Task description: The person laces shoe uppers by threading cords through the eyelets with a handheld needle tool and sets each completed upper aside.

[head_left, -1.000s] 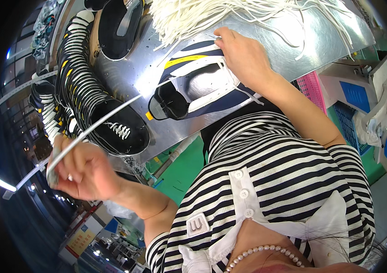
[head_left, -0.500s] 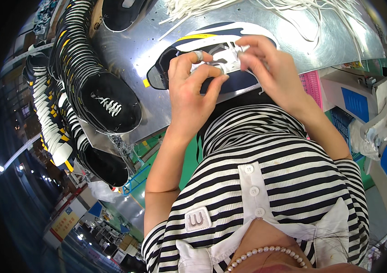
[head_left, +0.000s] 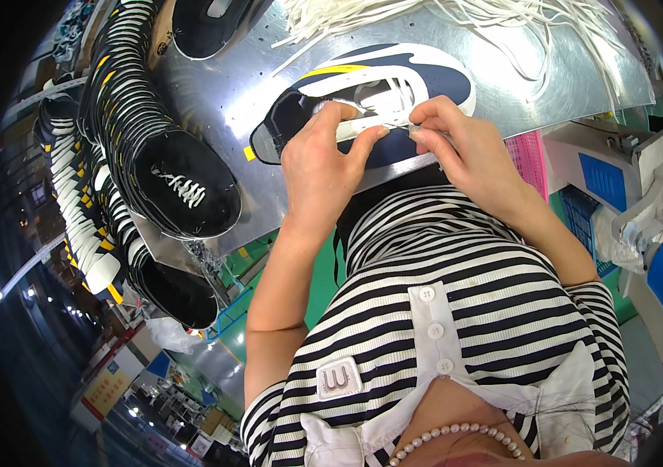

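A navy, white and yellow shoe upper (head_left: 456,78) lies on its side on the metal table, toe to the right. White shoelace (head_left: 395,100) crosses its throat. My left hand (head_left: 316,167) grips the near edge of the opening, fingers inside and thumb on the outer face. My right hand (head_left: 471,148) pinches at the near eyelet row, thumb against forefinger, on what looks like the lace; its tip is mostly hidden by the fingers. Both sets of fingertips are close together there.
Loose white laces (head_left: 502,23) lie in a heap on the far part of the metal table (head_left: 261,78). Nested dark uppers (head_left: 183,183) form long stacks at the left. A pink basket (head_left: 528,159) stands below the table's right edge.
My right hand has come down from the middle of the throat to the near eyelet edge. My left fingers have moved into the opening, and more of the toe shows.
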Available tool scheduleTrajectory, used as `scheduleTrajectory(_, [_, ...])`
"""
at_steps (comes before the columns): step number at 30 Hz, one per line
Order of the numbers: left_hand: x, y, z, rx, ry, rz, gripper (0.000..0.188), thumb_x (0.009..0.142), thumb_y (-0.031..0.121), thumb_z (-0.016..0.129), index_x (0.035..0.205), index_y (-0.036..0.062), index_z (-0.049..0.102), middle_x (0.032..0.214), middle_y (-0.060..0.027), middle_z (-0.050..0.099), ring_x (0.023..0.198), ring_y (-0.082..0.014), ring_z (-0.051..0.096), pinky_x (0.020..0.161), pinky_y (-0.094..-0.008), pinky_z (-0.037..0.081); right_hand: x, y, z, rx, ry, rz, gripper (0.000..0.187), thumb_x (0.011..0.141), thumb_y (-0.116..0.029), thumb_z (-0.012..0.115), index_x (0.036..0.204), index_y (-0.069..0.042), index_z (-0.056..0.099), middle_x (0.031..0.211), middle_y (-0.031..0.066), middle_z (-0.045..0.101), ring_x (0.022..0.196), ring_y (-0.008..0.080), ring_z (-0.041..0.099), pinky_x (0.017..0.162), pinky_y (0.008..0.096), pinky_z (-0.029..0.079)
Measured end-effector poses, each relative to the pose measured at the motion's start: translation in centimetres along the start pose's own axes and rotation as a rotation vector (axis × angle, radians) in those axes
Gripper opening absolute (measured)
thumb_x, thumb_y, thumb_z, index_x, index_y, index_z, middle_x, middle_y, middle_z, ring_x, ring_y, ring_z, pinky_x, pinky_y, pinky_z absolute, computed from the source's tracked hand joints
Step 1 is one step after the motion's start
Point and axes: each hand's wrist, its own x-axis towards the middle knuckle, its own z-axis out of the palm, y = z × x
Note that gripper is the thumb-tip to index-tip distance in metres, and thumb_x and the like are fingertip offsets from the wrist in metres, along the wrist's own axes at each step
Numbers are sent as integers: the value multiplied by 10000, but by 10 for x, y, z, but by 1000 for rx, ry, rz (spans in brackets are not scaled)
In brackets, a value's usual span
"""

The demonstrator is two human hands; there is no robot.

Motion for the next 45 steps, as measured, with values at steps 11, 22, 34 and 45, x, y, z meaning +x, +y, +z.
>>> scheduleTrajectory(11, [-3,-12,17,-124,38,190,231,773,180,796,863,29,646,731,-121,663,609,-287,645,541,-341,483,15,4,17,-199,-73,31,126,943,-130,571,991,-27,516,733,134,653,698,330,653,619,402,485])
scheduleTrajectory(22, [-10,-33,19,-239,122,424,106,893,131,572,835,136,660,812,-72,643,677,-265,647,570,-371,511,24,41,25,5,-77,59,133,975,-130,490,936,-7,520,755,113,567,675,274,591,628,363,466])
scheduleTrajectory(34, [-35,-25,10,-25,263,362,177,838,175,686,918,51,587,754,-103,606,679,-296,605,610,-402,472,13,-17,-15,-9,66,-66,139,861,-6,629,996,19,601,785,128,642,716,151,649,666,281,503])
scheduleTrajectory(45, [-29,-35,16,-5,190,673,127,779,115,706,897,106,660,745,-49,628,677,-221,627,605,-352,461,50,13,1,-49,-378,-146,296,828,-170,667,1100,-53,667,927,152,706,812,286,688,718,377,533])
